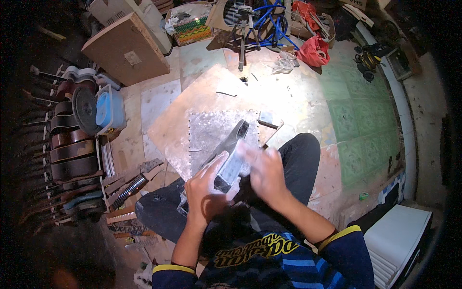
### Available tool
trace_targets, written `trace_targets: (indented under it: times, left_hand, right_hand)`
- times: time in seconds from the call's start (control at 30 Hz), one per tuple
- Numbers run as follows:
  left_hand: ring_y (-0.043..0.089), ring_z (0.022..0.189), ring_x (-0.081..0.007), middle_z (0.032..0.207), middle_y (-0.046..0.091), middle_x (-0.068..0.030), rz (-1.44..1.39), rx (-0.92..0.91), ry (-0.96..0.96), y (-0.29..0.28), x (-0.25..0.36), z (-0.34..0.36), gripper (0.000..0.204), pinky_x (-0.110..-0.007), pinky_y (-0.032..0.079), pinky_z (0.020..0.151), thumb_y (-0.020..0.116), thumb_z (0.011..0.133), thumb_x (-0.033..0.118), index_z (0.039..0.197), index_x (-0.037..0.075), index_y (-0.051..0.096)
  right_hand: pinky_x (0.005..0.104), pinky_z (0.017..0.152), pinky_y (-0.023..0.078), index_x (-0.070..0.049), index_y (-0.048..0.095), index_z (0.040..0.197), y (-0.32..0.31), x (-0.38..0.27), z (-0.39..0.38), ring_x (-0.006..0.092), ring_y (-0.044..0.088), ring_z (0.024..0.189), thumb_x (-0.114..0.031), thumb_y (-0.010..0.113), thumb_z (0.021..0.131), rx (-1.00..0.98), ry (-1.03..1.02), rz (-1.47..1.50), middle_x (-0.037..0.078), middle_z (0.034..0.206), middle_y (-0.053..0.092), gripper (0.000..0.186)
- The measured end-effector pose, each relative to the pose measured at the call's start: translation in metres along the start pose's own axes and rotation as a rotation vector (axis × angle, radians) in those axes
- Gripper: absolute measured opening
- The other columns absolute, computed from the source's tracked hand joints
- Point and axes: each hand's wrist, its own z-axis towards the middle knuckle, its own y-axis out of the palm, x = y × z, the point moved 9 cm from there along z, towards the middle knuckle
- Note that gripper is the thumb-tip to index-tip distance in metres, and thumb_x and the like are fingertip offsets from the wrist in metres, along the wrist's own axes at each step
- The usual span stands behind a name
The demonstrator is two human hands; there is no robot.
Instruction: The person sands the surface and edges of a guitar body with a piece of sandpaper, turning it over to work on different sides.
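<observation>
My left hand [204,185], whitened with dust, is wrapped around a long dark block-like piece [231,167] above my lap. The piece lies slantwise, its far end pointing away and to the right, and pale dust coats its upper face. At the piece's right side is my right hand [267,176], smeared by motion. Its fingertips reach the upper face, and whether they hold anything cannot be made out. Beneath and beyond the piece lies a grey foam mat [207,126] with toothed edges. A small pale flat block [267,118] rests by the mat's right edge.
Dark guitar-like bodies [72,152] stand in a row at left, near a blue plastic tub [109,110]. A wooden board [126,50] leans farther back. At the back are a black stand [242,36], blue hose [274,29] and red bag [314,51]. A white box [398,243] sits lower right.
</observation>
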Motion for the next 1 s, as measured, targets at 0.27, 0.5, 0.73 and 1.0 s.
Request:
trace_targets:
  times: [0.27,0.5,0.73,1.0]
  left_hand:
    - [0.071,0.106,-0.0374,0.117,0.071,-0.0216,-0.089,-0.019,0.006,0.003,0.000,-0.001,0.068,-0.042,0.056,0.089,0.078,0.074,0.046,0.127,0.004,0.068]
    - [0.071,0.107,-0.0370,0.118,0.072,-0.0213,-0.088,-0.013,0.007,0.002,0.003,-0.002,0.070,-0.042,0.056,0.090,0.077,0.076,0.050,0.127,0.003,0.067]
    - [0.072,0.105,-0.0375,0.116,0.072,-0.0204,-0.084,-0.008,0.034,0.000,0.003,-0.002,0.070,-0.041,0.056,0.089,0.078,0.076,0.049,0.128,0.003,0.067]
    - [0.072,0.102,-0.0369,0.115,0.072,-0.0217,-0.061,0.001,0.019,0.003,0.003,-0.004,0.073,-0.041,0.057,0.086,0.079,0.075,0.052,0.128,0.004,0.067]
  right_hand:
    - [0.0406,0.080,0.046,-0.016,0.070,0.128,0.000,0.008,-0.008,0.0208,0.065,0.094,0.001,0.053,0.085,0.017,0.009,0.008,0.006,0.133,0.068,0.049]
    - [0.0391,0.079,0.045,-0.017,0.073,0.123,-0.001,-0.005,-0.011,0.0214,0.061,0.085,0.004,0.054,0.082,0.017,0.017,0.019,0.004,0.133,0.068,0.050]
    - [0.0395,0.084,0.046,-0.017,0.073,0.124,-0.004,-0.018,-0.009,0.0254,0.065,0.100,0.006,0.050,0.081,-0.024,0.079,0.091,0.008,0.131,0.068,0.053]
    - [0.0420,0.097,0.046,-0.012,0.071,0.124,-0.005,-0.012,-0.008,0.0257,0.065,0.110,0.008,0.052,0.079,0.006,0.082,0.149,0.010,0.132,0.067,0.053]
